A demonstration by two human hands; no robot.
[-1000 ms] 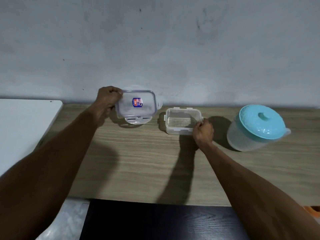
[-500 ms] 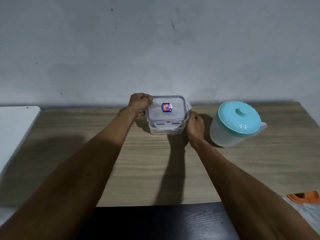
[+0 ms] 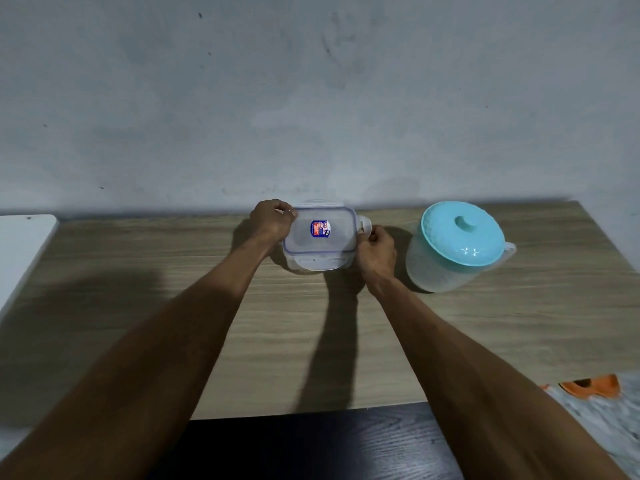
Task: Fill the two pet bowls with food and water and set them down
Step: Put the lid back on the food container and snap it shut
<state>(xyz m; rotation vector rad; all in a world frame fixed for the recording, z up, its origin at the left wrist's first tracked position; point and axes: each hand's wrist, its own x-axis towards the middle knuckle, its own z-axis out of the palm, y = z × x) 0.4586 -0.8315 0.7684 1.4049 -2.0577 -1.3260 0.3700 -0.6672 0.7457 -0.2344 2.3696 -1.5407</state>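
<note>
A clear plastic food container (image 3: 313,263) stands on the wooden table (image 3: 485,323) near the wall. Its clear lid (image 3: 320,233), with a blue seal line and a red and blue sticker, now lies on top of it. My left hand (image 3: 272,220) grips the lid's left edge. My right hand (image 3: 375,249) holds the lid's right side, fingers at the side clip. A translucent pitcher with a turquoise lid (image 3: 460,244) stands just right of my right hand. No pet bowls are in view.
The grey wall (image 3: 311,98) runs directly behind the table. A white surface (image 3: 20,244) adjoins the table at the left. A dark wooden surface (image 3: 311,445) lies below the table's front edge. An orange object (image 3: 592,386) lies on the floor at the right.
My left hand carried the lid from the left and set it onto the container. My right hand shifted from the container's corner to the lid's right clip.
</note>
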